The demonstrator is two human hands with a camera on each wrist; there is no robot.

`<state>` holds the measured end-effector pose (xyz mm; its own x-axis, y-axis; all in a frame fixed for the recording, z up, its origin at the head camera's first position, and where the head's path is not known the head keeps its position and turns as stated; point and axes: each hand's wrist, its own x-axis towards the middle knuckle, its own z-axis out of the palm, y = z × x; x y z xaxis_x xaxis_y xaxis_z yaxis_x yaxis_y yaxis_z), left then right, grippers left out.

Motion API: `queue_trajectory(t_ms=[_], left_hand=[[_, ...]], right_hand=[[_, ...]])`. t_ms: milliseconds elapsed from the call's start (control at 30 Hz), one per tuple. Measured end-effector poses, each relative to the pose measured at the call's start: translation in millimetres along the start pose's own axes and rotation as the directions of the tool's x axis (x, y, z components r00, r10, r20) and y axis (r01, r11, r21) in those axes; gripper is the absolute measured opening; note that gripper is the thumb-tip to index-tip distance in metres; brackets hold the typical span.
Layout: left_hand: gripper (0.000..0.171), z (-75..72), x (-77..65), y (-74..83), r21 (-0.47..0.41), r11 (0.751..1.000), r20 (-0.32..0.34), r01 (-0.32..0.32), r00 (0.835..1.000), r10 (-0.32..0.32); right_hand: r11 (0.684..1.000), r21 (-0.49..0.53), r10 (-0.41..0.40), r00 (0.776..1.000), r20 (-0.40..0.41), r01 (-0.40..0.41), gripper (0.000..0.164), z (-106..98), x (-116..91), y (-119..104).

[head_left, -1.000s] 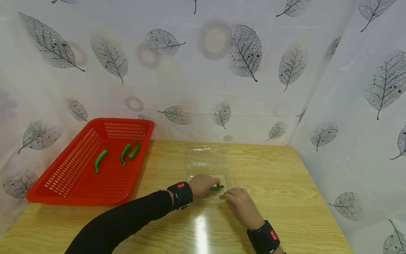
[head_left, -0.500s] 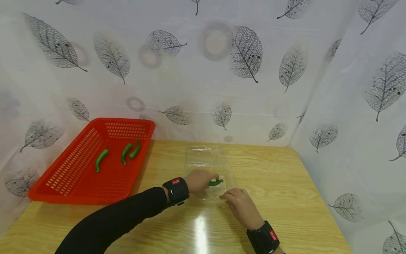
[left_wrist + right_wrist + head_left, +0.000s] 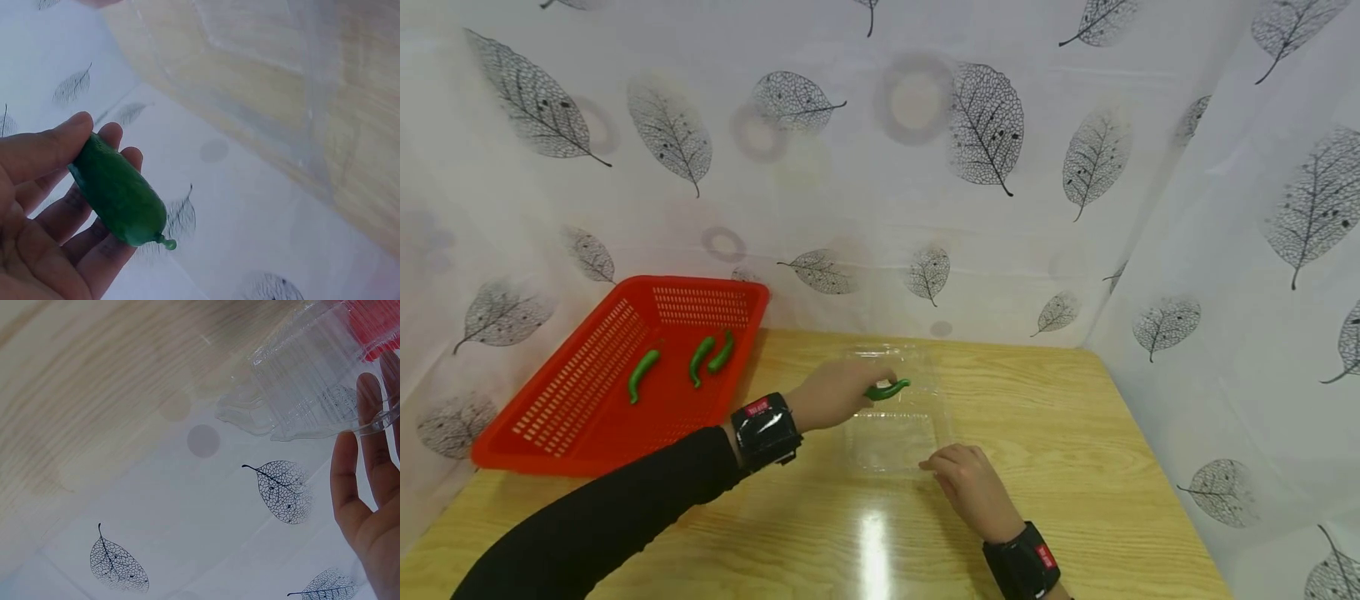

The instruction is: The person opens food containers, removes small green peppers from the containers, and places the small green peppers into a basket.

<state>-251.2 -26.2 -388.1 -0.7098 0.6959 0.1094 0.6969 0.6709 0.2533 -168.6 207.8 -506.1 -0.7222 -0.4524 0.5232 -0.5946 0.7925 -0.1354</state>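
Observation:
A green chili pepper (image 3: 889, 390) is pinched between the thumb and fingers of my left hand (image 3: 831, 395). That hand is above the hinge area of an open clear plastic box (image 3: 891, 446), whose bottom half shows nothing inside. In the left wrist view the pepper (image 3: 122, 190) hangs clear of the table, its short stem end pointing away from the thumb. My right hand (image 3: 973, 487) stays at the near right corner of the box. The right wrist view shows its fairly straight fingers (image 3: 369, 437) touching the box's rim (image 3: 312, 433).
At the left stands a red plastic basket (image 3: 606, 433) with slotted sides, holding 3 green chili peppers (image 3: 643, 375). The wooden table (image 3: 1060, 433) reaches back to a white curtain (image 3: 850, 200) printed with leaves, which also hangs along the right.
My left hand has lifted the pepper out of the box's bottom half and moved it away from me and slightly left. The right hand has stayed put.

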Motion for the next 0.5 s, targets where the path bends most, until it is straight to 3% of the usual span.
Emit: queue_trajectory(t_ms=[167,300,500], left_hand=[[0.039,-27.0,-22.4,-19.6,-0.113,0.992,-0.027,0.055,0.998,-0.058],[0.042,-48.1,-40.4,-37.7,-0.116,0.986,-0.068,0.123,0.989,-0.132],[0.043,-68.7,-63.1,-72.0,-0.069,0.956,-0.145,0.286,0.945,-0.293]], right_hand=[[1.0,0.006,-0.013,1.0,-0.015,0.013,0.032,-0.1,1.0,-1.3],[1.0,0.013,-0.021,0.999,-0.024,0.022,0.031,-1.1,1.8,-2.6],[0.999,0.011,-0.034,0.999,-0.033,0.035,0.031,-1.5,2.0,-2.2]])
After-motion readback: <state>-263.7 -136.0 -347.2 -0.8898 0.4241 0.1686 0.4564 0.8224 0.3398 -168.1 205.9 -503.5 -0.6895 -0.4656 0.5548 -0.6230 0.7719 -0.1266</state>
